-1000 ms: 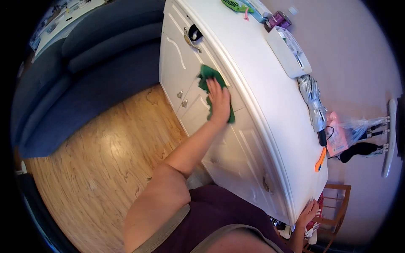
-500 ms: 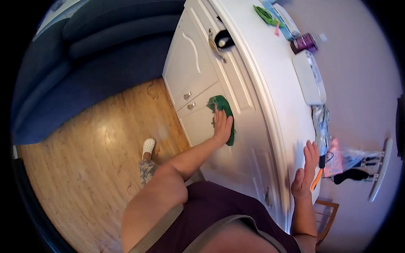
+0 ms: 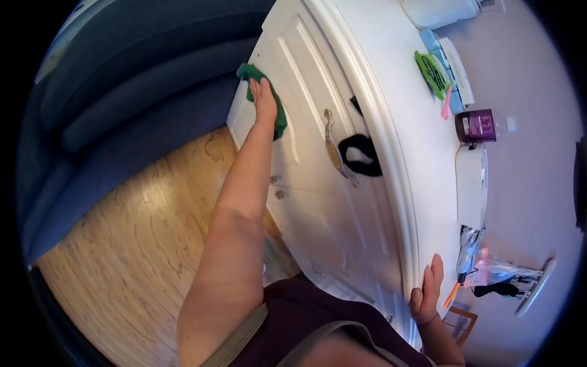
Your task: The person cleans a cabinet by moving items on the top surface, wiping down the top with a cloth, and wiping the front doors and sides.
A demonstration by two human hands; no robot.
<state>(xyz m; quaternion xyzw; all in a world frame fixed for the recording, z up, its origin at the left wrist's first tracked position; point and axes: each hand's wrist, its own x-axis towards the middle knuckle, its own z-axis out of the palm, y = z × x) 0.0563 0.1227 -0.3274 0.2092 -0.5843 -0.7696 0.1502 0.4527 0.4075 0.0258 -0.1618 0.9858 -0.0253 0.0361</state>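
The green cloth (image 3: pixel 280 119) is pressed to the cabinet front (image 3: pixel 312 220) by the flattened left hand (image 3: pixel 263 105), the right hand (image 3: pixel 429 292) is held straight-fingered, seemingly empty, at the surface (image 3: pixel 434 196), and wiping seems under way, its remainder untellable.

You see a dark blue sofa (image 3: pixel 153 104) filling the upper left of the frame, its long cushions running diagonally, with a wood-grain floor (image 3: pixel 140 226) below it in warm tan, marked by a soft bright sheen toward the middle left. To your right in the frame stands a plain wall (image 3: pixel 532 153) in pale lilac-grey, bearing a white bar (image 3: pixel 538 287) at the lower right, while a brown wooden frame (image 3: pixel 469 327) shows near the bottom edge, partly hidden.
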